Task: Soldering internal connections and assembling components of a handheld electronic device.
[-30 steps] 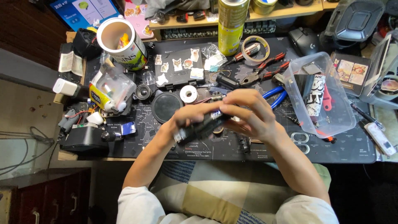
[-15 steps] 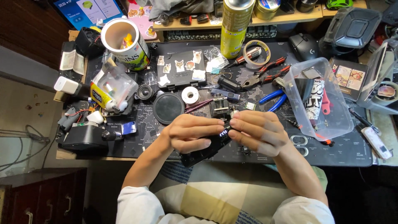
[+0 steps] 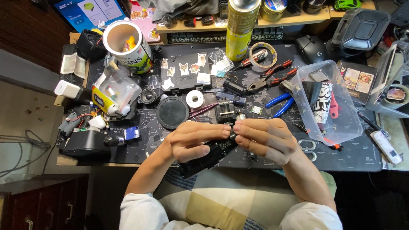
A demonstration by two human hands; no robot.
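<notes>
My left hand (image 3: 192,139) and my right hand (image 3: 264,139) meet over the near edge of the dark desk mat (image 3: 366,155). Together they grip a long black device (image 3: 204,158) that slants down to the left under my left palm. The fingertips of both hands pinch at its upper end, close to a small black part (image 3: 225,110) lying on the mat. Most of the device is hidden by my fingers.
A clear plastic tub (image 3: 326,102) of tools lies at the right. Pliers (image 3: 272,76), a tape roll (image 3: 262,53), a spray can (image 3: 239,27), a round black disc (image 3: 172,112), a white solder spool (image 3: 195,99) and a paper cup (image 3: 128,44) crowd the mat behind my hands.
Both hands with the black device dropped toward the near table edge and spread a little; the fingertips now pinch at its upper end.
</notes>
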